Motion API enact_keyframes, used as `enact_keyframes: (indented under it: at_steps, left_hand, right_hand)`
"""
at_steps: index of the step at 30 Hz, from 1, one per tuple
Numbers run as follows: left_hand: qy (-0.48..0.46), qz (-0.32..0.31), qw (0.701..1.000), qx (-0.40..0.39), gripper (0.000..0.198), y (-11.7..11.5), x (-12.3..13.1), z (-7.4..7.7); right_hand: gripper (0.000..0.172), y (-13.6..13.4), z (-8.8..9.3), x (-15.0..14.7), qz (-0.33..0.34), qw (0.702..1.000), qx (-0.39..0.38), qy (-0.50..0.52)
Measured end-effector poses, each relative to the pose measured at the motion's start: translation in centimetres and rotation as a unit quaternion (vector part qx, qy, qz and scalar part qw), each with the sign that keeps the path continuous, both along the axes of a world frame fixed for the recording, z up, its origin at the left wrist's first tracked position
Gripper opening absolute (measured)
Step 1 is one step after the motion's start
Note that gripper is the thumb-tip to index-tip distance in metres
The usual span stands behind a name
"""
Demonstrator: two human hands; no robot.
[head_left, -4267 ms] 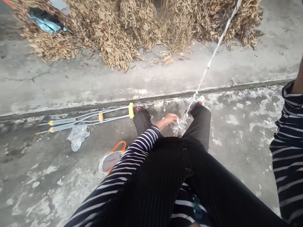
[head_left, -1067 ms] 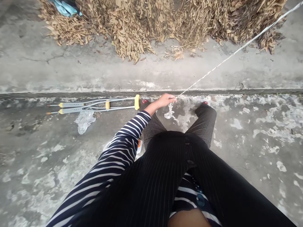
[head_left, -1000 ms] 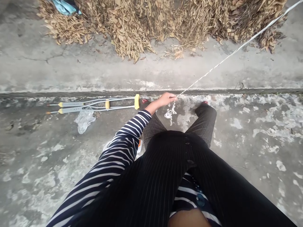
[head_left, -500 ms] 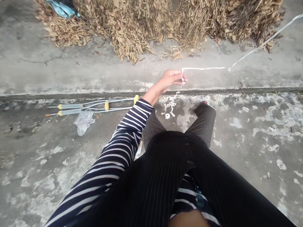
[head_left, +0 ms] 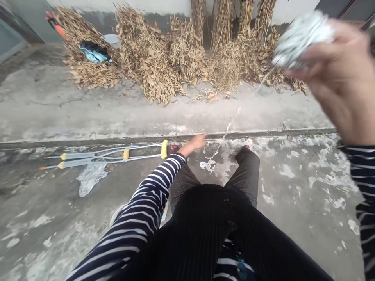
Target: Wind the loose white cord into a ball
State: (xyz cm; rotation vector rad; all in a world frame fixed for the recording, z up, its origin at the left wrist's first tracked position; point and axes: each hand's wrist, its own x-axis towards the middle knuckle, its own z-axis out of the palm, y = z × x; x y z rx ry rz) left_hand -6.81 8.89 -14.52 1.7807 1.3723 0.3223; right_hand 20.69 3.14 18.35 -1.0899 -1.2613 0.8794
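Note:
I sit on a concrete floor with my legs (head_left: 246,171) stretched out in dark trousers. My right hand (head_left: 342,78) is raised close to the camera at the upper right, blurred, its fingers closed round a ball of white twine (head_left: 301,33). A thin white twine strand (head_left: 231,121) drops from the ball to a small loose heap of twine (head_left: 207,165) on the floor between my legs. My left hand (head_left: 198,140), in a striped sleeve, reaches low beside the heap with fingers stretched out, apart from the strand.
A pair of metal crutches (head_left: 102,154) with yellow pads lies to the left by a low concrete step (head_left: 88,141). A crumpled clear plastic bag (head_left: 89,177) lies by them. Bundles of dried leafy stalks (head_left: 164,62) lean on the far wall, with a blue cloth (head_left: 93,52).
My left hand has let go of the strand and dropped from its raised pinch to near the floor. My right hand with the twine ball has swung into view. The camera tilted up.

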Motion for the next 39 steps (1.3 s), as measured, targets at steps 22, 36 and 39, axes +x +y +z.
enact_keyframes:
  at_steps: [22, 36, 39]
  left_hand:
    - [-0.289, -0.14, 0.927, -0.191, 0.05, -10.9, 0.1, -0.4]
    - [-0.236, 0.006, 0.971, 0.023, 0.051, -5.6, 5.1, 2.8]
    - [-0.371, 0.004, 0.928, -0.01, 0.054, -6.5, 10.6, 4.7]
  right_hand:
    - [0.054, 1.2, -16.7, 0.4, -0.164, 0.961, -0.117, 0.187]
    - [0.07, -6.1, -19.7, -1.9, -0.119, 0.924, -0.207, 0.3]
    - [0.068, -6.8, -20.8, -3.6, -0.1, 0.913, -0.245, 0.31]
